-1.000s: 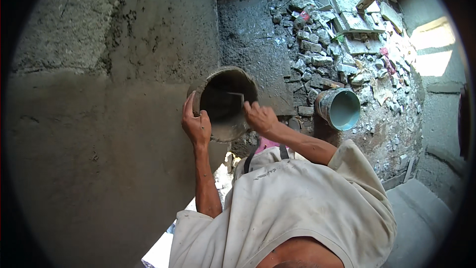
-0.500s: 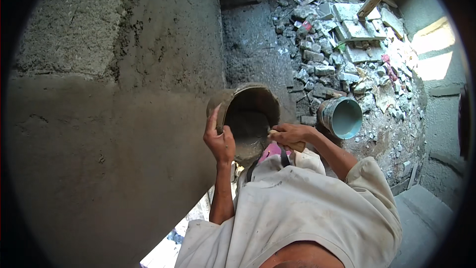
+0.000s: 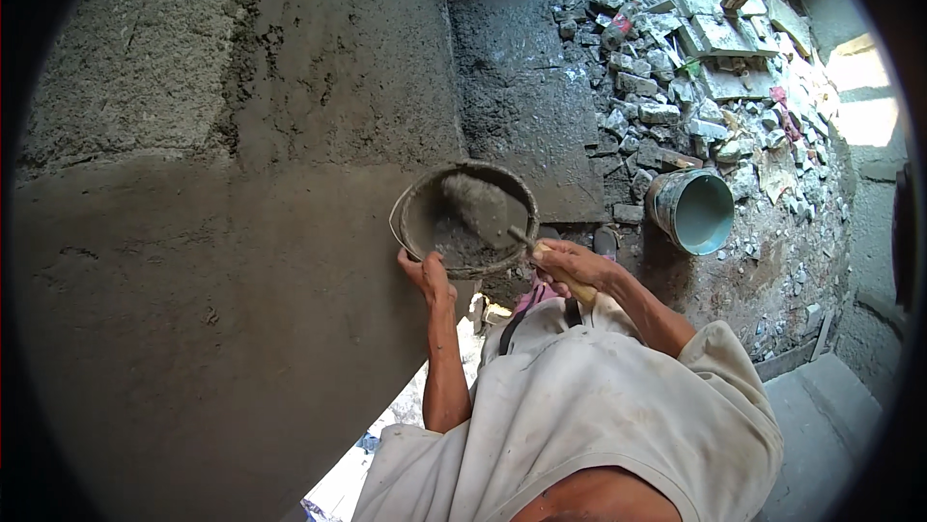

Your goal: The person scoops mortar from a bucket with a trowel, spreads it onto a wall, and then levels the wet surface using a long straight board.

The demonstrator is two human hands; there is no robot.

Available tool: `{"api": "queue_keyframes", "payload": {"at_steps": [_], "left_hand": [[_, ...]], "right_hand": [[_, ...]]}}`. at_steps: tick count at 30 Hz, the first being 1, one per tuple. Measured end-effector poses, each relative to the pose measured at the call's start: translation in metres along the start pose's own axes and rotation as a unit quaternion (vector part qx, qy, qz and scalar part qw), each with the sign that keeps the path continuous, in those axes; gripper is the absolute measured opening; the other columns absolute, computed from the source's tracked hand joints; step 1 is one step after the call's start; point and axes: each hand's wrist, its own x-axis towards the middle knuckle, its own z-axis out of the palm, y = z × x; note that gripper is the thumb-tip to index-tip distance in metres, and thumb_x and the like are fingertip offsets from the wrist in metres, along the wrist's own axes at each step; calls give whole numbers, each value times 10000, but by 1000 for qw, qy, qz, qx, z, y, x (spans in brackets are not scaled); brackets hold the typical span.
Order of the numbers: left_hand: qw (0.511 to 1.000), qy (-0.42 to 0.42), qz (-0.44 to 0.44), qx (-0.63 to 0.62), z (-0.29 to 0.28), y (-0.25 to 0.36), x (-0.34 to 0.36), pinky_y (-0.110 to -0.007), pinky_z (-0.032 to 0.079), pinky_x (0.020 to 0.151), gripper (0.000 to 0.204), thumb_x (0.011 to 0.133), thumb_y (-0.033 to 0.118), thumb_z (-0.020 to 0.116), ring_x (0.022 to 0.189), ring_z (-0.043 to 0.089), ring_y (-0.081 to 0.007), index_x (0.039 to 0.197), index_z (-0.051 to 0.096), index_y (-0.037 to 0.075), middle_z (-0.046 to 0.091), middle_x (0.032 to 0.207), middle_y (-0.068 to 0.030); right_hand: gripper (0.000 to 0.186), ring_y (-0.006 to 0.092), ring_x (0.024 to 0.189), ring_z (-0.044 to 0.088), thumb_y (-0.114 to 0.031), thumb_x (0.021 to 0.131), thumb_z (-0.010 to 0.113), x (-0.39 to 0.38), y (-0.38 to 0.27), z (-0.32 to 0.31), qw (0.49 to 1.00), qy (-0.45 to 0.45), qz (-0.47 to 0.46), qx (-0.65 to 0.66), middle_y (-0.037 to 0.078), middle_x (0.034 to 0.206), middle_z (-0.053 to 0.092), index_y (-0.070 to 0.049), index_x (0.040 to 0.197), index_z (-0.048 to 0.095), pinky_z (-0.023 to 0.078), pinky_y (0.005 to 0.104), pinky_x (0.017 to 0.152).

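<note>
Looking down through the head cam, there's a round, mortar-crusted grey bucket (image 3: 470,221) sitting dead centre of the frame, tipped so I'm peering straight into it, right up against the freshly plastered grey wall (image 3: 193,310) that fills the left half. My left hand (image 3: 427,276) is clamped on the near rim at the bucket's lower left, fingers curled tight around the edge, and the thin wire handle loops out just beside it. My right hand (image 3: 572,266) is closed in a fist around the pale wooden handle of a steel trowel (image 3: 478,208), whose blade sits inside the bucket, loaded with wet grey mortar.

My guess is this thing handles heavy and lopsided. Wet mortar is dense and slumps, and the rim looks gritty with dried cement, so it grips well but is rough. The rim is stiff enough to hold by the edge, though the wire handle or a hand under the base would be kinder on the wrist.

Off to the right of centre there's a second bucket with a pale blue inside (image 3: 697,211) lying on its side, and grey rubble and broken blocks (image 3: 676,49) are piled across the upper right.
</note>
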Motion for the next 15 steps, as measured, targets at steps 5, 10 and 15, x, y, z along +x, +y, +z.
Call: {"api": "queue_keyframes", "payload": {"at_steps": [5, 10, 15], "left_hand": [[997, 56, -29, 51, -39, -89, -4, -286, 359, 950, 551, 667, -23, 536, 1029, 490, -235, 1198, 389, -30, 451, 1149, -135], [992, 55, -32, 113, -76, -115, -26, -327, 391, 943, 482, 740, 50, 559, 985, 522, -275, 1175, 387, -69, 492, 1094, -185], [986, 26, -49, 160, -117, -136, -43, -353, 428, 874, 388, 775, 121, 616, 926, 512, -237, 1060, 432, -65, 511, 1003, -160]], "right_hand": [[353, 91, 506, 514, -321, 954, 589, 26, -11, 24, 982, 128, -136, 6, 11, 714, 521, -81, 1197, 499, 437, 229, 458], [325, 168, 595, 561, -286, 950, 577, 107, -5, 35, 836, 427, -305, -160, 45, 730, 534, -49, 1149, 480, 467, 322, 534], [391, 364, 679, 597, -344, 896, 629, 246, -1, 164, 809, 399, -353, -247, 199, 824, 600, -37, 1095, 490, 482, 453, 619]]}}
